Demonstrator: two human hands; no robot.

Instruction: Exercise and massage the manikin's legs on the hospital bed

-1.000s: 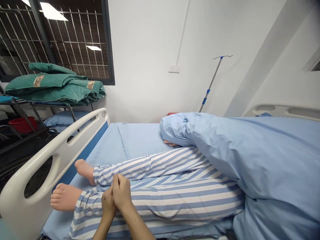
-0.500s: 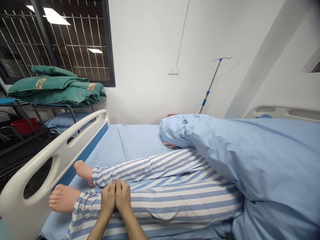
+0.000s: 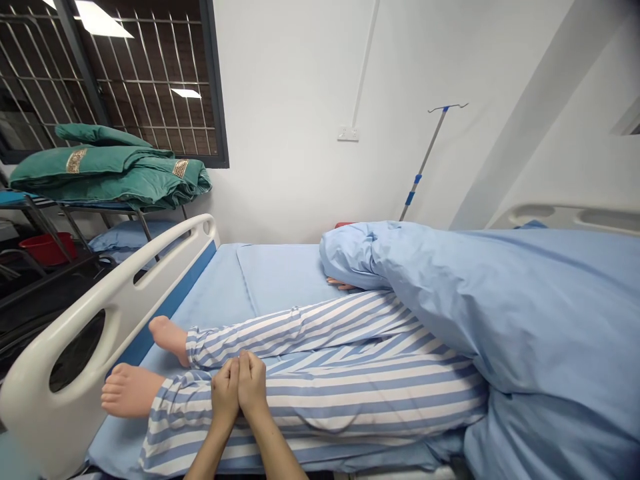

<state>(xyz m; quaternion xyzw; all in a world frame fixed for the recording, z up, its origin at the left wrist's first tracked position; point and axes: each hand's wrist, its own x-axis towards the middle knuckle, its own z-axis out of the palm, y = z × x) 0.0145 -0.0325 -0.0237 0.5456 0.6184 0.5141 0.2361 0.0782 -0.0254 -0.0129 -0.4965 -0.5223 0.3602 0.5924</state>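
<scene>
Hiding both palms, left hand point(image 3: 225, 392) touches right hand point(image 3: 253, 385).

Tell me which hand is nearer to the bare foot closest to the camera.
Left. The left hand is over the striped trouser leg, rightward of the bare foot; the right hand, alongside it, is farther from that foot.

Hands at work: two, left hand point(image 3: 225, 392) and right hand point(image 3: 253, 384), at seven o'clock.
Bare feet point(image 3: 133, 392): two, at eight.
Striped trouser legs point(image 3: 365, 395): two, around six.
Bed boards point(image 3: 123, 315): two, at eight and three.
Blue quilt point(image 3: 480, 293): one, at four.
Drip pole point(image 3: 417, 179): one, at two.
Wall socket plate point(image 3: 348, 134): one, at one.
Red bucket point(image 3: 47, 248): one, at nine.
</scene>
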